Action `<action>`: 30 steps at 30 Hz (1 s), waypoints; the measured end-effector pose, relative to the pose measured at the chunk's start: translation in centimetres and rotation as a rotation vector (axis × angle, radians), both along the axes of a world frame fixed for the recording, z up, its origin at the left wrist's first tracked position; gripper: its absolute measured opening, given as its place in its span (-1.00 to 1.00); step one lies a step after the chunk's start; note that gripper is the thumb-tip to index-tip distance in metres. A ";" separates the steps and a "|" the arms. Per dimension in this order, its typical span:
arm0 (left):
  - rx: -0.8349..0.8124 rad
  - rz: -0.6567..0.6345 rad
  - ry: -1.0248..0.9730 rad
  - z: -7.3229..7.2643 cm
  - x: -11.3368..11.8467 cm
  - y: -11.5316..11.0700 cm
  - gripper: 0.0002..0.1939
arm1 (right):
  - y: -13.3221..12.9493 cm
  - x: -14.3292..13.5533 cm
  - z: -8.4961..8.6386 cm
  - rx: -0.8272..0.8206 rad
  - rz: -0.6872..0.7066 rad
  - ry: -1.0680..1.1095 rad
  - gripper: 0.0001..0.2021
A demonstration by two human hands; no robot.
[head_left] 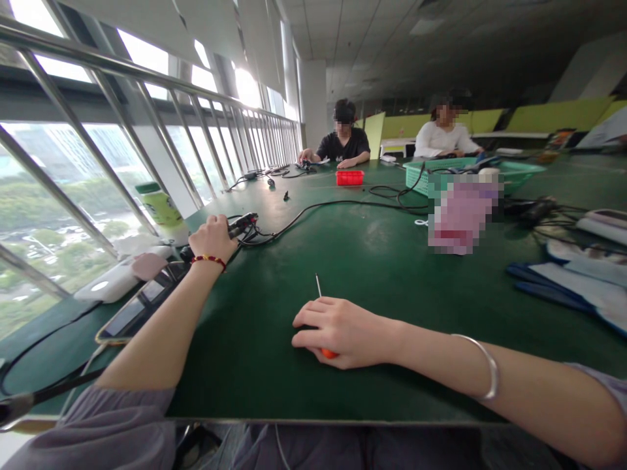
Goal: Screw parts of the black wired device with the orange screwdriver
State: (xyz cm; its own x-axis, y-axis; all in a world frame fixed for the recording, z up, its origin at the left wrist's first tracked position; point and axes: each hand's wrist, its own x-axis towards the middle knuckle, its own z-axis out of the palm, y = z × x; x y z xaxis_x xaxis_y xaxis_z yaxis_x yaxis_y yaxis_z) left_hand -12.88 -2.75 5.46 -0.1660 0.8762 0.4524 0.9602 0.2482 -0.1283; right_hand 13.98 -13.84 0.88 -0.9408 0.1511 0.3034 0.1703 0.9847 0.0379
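At the table's left side my left hand (213,237) is closed round a dark corded device (243,225). The device's black end shows past the thumb side of that hand, with a bit of red on it, and the rest is hidden by the fingers. Near the front middle of the green table (255,365), my right hand (337,331) lies curled over a screwdriver (318,285). Its thin metal shaft points away from me, and part of the orange handle shows under the palm.
A black cable (313,207) runs across the table to a green basket (416,177). A red box (349,177) stands farther back. On the left are a bottle (160,207) and a phone (140,307); gloves (578,287) lie right. Two people (344,138) sit across.
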 end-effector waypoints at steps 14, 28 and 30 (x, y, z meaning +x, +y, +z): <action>-0.020 -0.593 0.032 -0.4 6.3 -1.4 -0.68 | 0.1 -0.2 -0.1 -0.019 -0.016 0.005 -0.74; 0.030 -0.815 0.104 -3.4 9.4 -0.3 -0.62 | 0.0 -0.1 0.0 -0.020 -0.028 -0.009 -0.73; 0.039 -0.671 0.092 -3.4 7.7 0.5 -0.58 | -0.1 -0.1 0.0 -0.019 -0.028 -0.009 -0.73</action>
